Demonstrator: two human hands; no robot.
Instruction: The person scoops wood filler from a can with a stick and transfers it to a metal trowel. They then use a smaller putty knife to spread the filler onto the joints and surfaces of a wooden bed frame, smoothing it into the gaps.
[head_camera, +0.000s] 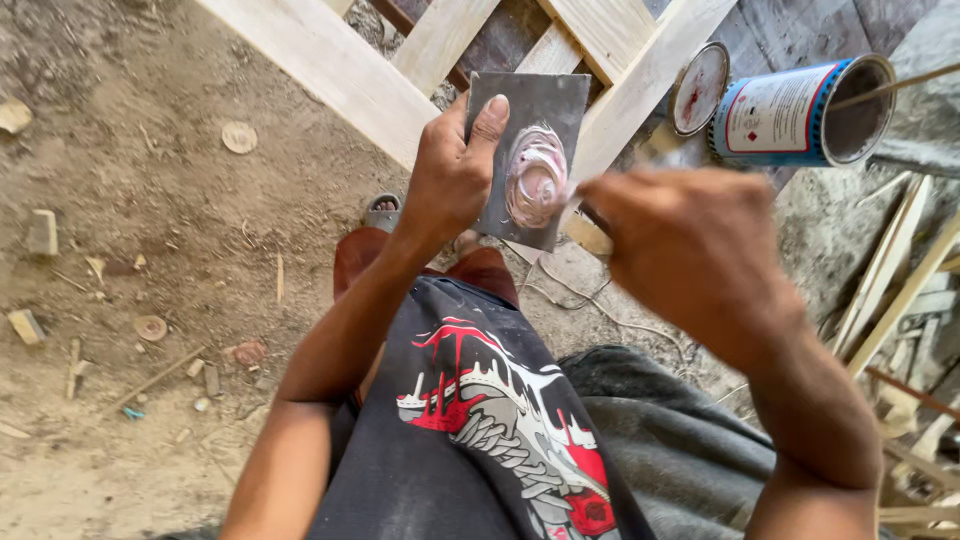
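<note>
The blurred right hand (690, 250), fingers curled shut, hovers just right of the upright grey square board (530, 160) with its swirled pinkish putty, which the left hand (450, 175) grips.

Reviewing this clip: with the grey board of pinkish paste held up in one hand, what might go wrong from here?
The left hand pinches the flat grey square board by one edge only, so the pinkish swirled paste might slide or drip onto the dark printed shorts. The right hand is motion-blurred beside the board; a hasty stroke may knock it loose. The open blue-and-white tin can lies tipped on the ground, so any contents might spill.
</note>
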